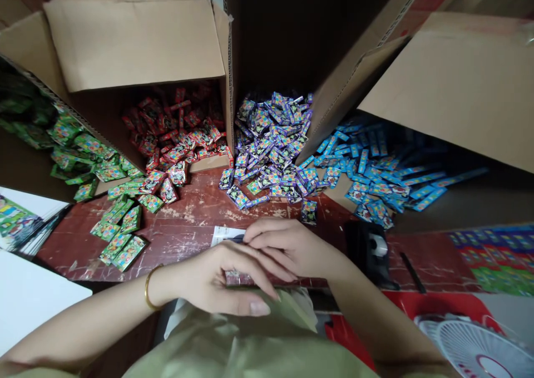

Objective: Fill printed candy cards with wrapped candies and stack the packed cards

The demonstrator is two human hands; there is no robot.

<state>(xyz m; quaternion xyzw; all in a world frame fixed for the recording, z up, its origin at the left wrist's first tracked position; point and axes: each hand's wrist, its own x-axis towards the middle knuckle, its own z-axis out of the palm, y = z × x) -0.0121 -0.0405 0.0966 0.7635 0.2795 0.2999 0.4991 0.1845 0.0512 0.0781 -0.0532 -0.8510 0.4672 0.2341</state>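
My left hand (pixel 227 278), a gold bangle on its wrist, reaches in over the table's near edge. Its thumb and index finger are apart with nothing between them. Crossing over its other fingers from the right is my right hand (pixel 287 247), its fingers bent and pressed together. A small dark thing shows at their tips, mostly hidden, so I cannot make out what it is. Just behind the hands lies a white printed paper (pixel 225 233), partly covered. A purple packet (pixel 309 211) is nearest beyond my right hand; green packets (pixel 123 244) lie left of my left hand.
Open cardboard boxes spill red packets (pixel 179 144), purple packets (pixel 271 144) and blue packets (pixel 375 172) onto the red table (pixel 200 200). A black device (pixel 367 253) and a dark stick (pixel 412 272) lie right. A white fan (pixel 471 344) stands low at right.
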